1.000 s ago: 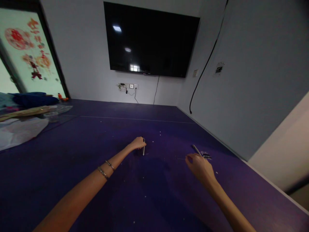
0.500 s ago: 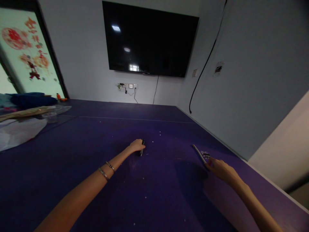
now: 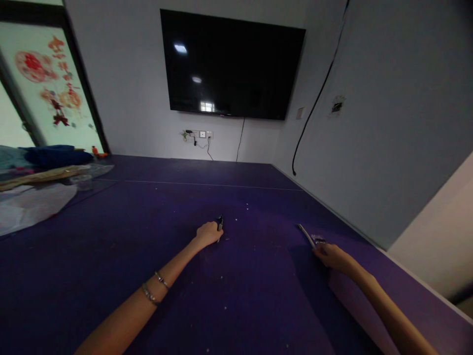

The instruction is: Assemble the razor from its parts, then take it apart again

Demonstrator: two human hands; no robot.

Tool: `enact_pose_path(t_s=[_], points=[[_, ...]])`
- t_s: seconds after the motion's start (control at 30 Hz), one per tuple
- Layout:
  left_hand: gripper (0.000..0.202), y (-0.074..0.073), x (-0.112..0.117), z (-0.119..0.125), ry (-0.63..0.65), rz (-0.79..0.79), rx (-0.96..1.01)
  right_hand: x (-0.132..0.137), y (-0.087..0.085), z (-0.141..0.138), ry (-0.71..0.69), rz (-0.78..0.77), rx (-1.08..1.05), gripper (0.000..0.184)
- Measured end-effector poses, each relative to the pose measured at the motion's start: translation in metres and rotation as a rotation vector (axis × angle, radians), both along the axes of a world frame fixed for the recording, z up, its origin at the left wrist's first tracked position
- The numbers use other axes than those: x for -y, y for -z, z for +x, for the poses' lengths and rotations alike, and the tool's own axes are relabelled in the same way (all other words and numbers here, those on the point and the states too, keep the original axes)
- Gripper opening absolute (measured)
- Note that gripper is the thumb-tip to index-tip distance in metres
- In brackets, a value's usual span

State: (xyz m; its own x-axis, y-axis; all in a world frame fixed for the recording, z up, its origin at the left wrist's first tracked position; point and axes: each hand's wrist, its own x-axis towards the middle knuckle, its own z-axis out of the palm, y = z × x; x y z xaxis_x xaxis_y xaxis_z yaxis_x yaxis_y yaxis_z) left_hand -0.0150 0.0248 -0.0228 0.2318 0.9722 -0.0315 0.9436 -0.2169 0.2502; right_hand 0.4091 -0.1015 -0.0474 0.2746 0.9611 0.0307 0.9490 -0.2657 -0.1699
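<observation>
My left hand (image 3: 209, 233) is closed around a small black and silver tool (image 3: 220, 223), just over the purple surface. Its exact kind is too small and dark to make out. At the right, my right hand (image 3: 331, 256) grips the near end of a thin pale strip (image 3: 306, 235), which points away to the upper left. Beside that strip lies a small clear packet (image 3: 318, 239) with something dark in it, close to my right fingertips. Whether the fingers touch the packet I cannot tell.
The broad purple surface (image 3: 166, 276) carries scattered white specks. White sheeting (image 3: 35, 209), a clear plastic cup (image 3: 84, 181) and dark blue cloth (image 3: 59, 156) lie at the far left. A black cable (image 3: 314, 104) hangs down the right wall. A television (image 3: 229, 69) is mounted ahead.
The tool in my left hand has turned, with more of it showing past the far side of my fingers. My right hand still grips the strip. The view has shifted slightly.
</observation>
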Motion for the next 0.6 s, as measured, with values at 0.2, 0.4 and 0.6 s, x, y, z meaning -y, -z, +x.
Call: enact_pose_path(t_s=[0.2, 0.4, 0.6], points=[[0.034, 0.002, 0.005, 0.002, 0.027, 0.034, 0.002, -0.007, -0.007, -0.016, -0.075, -0.067, -0.051, 0.027], [0.036, 0.001, 0.009, 0.002, 0.050, 0.054, -0.004, -0.017, -0.030, -0.108, -0.028, 0.049, -0.024, 0.034], [0.036, 0.001, 0.009, 0.002, 0.078, 0.077, -0.021, -0.038, -0.035, -0.214, -0.193, 0.083, 0.031, 0.034]])
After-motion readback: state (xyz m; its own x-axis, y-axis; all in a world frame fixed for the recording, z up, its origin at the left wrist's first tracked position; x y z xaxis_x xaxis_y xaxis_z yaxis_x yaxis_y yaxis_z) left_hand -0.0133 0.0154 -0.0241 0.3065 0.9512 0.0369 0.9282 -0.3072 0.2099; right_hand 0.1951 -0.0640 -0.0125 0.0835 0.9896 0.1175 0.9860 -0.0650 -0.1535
